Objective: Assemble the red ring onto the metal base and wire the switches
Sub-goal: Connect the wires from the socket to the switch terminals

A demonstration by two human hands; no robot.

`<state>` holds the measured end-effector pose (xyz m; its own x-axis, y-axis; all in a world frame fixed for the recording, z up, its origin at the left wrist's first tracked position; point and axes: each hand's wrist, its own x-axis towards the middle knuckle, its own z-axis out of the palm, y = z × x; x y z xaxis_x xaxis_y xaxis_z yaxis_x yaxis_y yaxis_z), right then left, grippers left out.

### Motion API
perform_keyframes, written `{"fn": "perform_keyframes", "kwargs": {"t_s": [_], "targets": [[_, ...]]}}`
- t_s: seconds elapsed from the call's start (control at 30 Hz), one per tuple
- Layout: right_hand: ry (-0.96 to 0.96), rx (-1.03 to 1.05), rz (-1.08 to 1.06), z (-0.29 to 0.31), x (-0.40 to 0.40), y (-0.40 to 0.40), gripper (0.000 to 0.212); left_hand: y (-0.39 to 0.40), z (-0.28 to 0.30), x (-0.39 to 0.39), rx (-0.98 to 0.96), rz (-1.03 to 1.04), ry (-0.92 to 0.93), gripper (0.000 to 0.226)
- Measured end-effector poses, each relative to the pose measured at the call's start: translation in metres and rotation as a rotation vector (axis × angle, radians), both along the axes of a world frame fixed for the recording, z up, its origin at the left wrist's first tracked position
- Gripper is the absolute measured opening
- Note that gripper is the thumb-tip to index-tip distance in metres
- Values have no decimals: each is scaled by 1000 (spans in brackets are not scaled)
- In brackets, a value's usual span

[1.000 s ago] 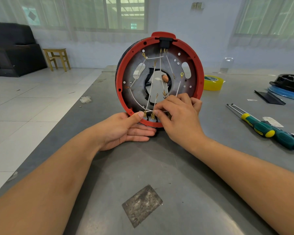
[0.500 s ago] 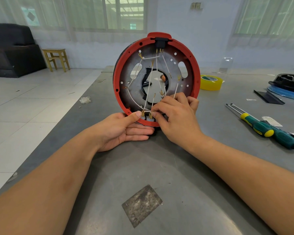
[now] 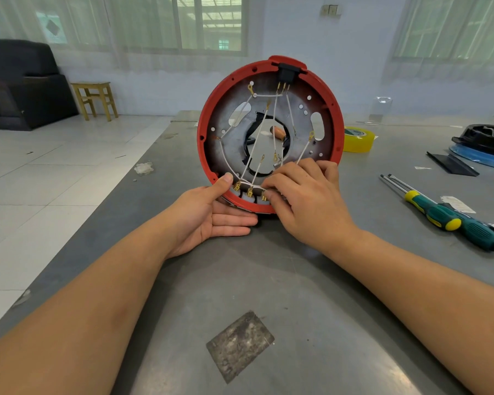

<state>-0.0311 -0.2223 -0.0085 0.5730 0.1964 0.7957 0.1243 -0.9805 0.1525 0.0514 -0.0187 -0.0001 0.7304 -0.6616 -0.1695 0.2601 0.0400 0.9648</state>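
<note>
Pinched between the thumb and forefinger of the right hand [image 3: 303,201] is a brass spade connector [image 3: 264,196], held at the row of terminals at 6 o'clock on the red ring [image 3: 204,129]. The left hand [image 3: 211,215] cups the lower rim from 7 o'clock: thumb pressed on the ring's edge, palm up, fingers straight beneath it on the steel table [image 3: 268,280].

Compared with a second ago, the assembly has tilted slightly and sits closer to the viewer, and the right fingertips have shifted down from the loose wires to the terminal row. Judged from this, wiring is at the stage of seating the third connector; two connectors [image 3: 243,189] to its left appear already seated.

The ring stands upright on edge, seated around the metal base [image 3: 228,141], with white wires [image 3: 255,138] fanning from the black switch block [image 3: 287,71] at 12 o'clock. Several ring lugs hang unconnected.

Both forearms rest low on the table, converging on the lower rim. Screwdrivers [image 3: 454,220] lie at 3 o'clock, yellow tape [image 3: 357,139] beyond the ring at 2 o'clock.
</note>
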Motion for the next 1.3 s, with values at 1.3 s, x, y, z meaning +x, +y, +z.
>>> {"fn": "perform_keyframes", "kwargs": {"t_s": [1.3], "targets": [[122, 28, 159, 6, -1, 1, 16, -14, -8, -7, -94, 74, 115, 29]]}}
